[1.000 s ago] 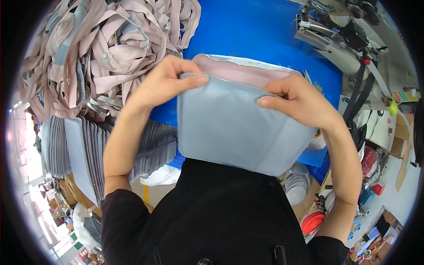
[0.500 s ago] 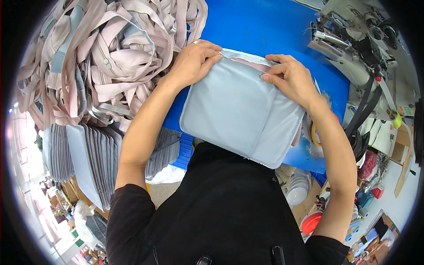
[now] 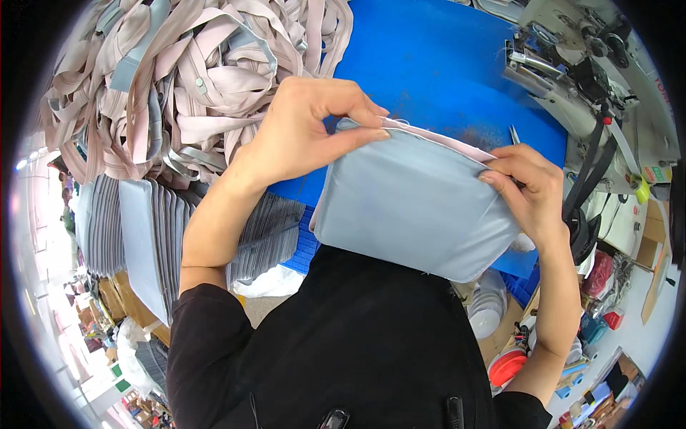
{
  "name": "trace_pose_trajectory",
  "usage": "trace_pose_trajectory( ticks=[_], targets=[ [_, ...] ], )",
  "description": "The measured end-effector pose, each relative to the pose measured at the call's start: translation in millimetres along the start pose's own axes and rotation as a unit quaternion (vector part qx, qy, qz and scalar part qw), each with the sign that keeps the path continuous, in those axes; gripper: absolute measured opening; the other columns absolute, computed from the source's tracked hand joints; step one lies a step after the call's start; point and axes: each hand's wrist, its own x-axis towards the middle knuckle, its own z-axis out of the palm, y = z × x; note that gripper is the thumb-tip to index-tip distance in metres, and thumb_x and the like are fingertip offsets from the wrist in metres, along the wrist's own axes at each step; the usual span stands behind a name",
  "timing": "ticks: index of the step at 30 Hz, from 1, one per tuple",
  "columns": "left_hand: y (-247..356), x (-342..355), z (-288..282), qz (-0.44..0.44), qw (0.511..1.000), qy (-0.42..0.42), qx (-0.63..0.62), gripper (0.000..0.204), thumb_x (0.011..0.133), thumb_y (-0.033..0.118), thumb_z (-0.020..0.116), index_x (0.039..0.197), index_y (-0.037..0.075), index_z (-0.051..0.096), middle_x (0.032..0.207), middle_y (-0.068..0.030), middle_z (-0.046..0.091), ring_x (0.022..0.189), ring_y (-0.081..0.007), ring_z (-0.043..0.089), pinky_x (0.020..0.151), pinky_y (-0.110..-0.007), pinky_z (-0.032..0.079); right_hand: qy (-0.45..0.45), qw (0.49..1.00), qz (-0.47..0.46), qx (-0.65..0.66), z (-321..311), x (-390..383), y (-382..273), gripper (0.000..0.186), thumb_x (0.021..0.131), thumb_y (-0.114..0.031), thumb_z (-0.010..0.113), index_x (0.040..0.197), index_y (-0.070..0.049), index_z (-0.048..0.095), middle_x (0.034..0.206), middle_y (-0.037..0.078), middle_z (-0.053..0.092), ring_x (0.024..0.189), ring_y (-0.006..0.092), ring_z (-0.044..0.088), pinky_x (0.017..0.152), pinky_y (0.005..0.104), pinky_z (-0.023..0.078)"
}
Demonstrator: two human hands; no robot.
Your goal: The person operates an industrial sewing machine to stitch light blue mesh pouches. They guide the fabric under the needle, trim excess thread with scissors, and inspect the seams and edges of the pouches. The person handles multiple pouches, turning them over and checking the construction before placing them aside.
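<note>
I hold a light blue-grey fabric pouch (image 3: 414, 207) with a pale pink lining along its upper edge, over the near edge of a blue table (image 3: 436, 71). My left hand (image 3: 307, 129) pinches the pouch's upper left corner between thumb and fingers. My right hand (image 3: 525, 186) pinches its upper right corner. The pouch hangs flat between both hands, above my black top.
A big heap of pink and grey straps (image 3: 186, 86) covers the table's left part. Stacks of grey fabric pieces (image 3: 150, 236) stand at the left. A sewing machine (image 3: 579, 64) sits at the upper right. Bowls and boxes (image 3: 493, 314) lie low on the right.
The pouch has tilted, with its right end now lower. My left hand moved from pressing on the top edge to pinching the left corner; my right hand slid out to the right corner.
</note>
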Motion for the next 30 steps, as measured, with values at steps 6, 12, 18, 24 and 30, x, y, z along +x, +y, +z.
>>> trace_pose_trajectory(
  ticks=[6,12,18,24,30],
  targets=[
    [18.3,2.0,9.1,0.171,0.979,0.008,0.114,0.013,0.080,0.004,0.085,0.082,0.001,0.073,0.100,-0.0110,0.079,0.080,-0.0215,0.077,0.067,-0.029,0.062,0.025,0.999,0.010,-0.020,-9.6,-23.3,-3.4,0.016,0.078,-0.011,0.088,0.084,-0.004,0.075,0.093,0.011,0.074,0.080,0.0228,0.071,0.068,0.0320,0.055],
    [25.5,3.6,14.8,0.194,0.974,0.024,0.112,0.014,0.079,0.004,0.086,0.081,0.002,0.072,0.097,-0.0097,0.080,0.077,-0.0197,0.077,0.065,-0.028,0.062,0.036,0.999,0.009,-0.028,-13.7,-30.9,-4.8,0.022,0.075,-0.012,0.090,0.079,-0.004,0.070,0.089,0.010,0.073,0.078,0.0222,0.069,0.066,0.0320,0.054],
    [26.5,5.1,13.5,0.145,0.987,0.022,0.060,0.012,0.079,0.000,0.084,0.081,0.001,0.073,0.095,-0.0127,0.079,0.079,-0.0210,0.077,0.067,-0.028,0.061,0.041,0.999,0.025,-0.008,-13.3,-30.9,-6.0,0.029,0.074,-0.014,0.092,0.074,-0.004,0.064,0.084,0.009,0.070,0.074,0.0226,0.067,0.064,0.0328,0.051],
    [38.7,22.3,3.2,0.091,0.995,0.012,0.039,0.009,0.081,-0.003,0.082,0.083,0.000,0.074,0.092,-0.0128,0.079,0.080,-0.0209,0.077,0.070,-0.029,0.059,0.044,0.996,0.064,0.037,-20.2,-25.5,-6.6,0.037,0.077,-0.016,0.091,0.069,-0.004,0.057,0.079,0.007,0.068,0.071,0.0203,0.066,0.063,0.0316,0.050],
    [57.2,78.1,-25.8,0.043,0.998,-0.041,0.037,0.007,0.086,-0.004,0.077,0.088,-0.001,0.072,0.094,-0.0130,0.076,0.089,-0.0162,0.071,0.083,-0.028,0.055,0.081,0.980,0.118,0.138,-29.3,-9.0,-23.0,0.021,0.083,-0.017,0.087,0.086,-0.003,0.073,0.084,0.006,0.072,0.070,0.0140,0.065,0.065,0.0285,0.050]
  ],
)
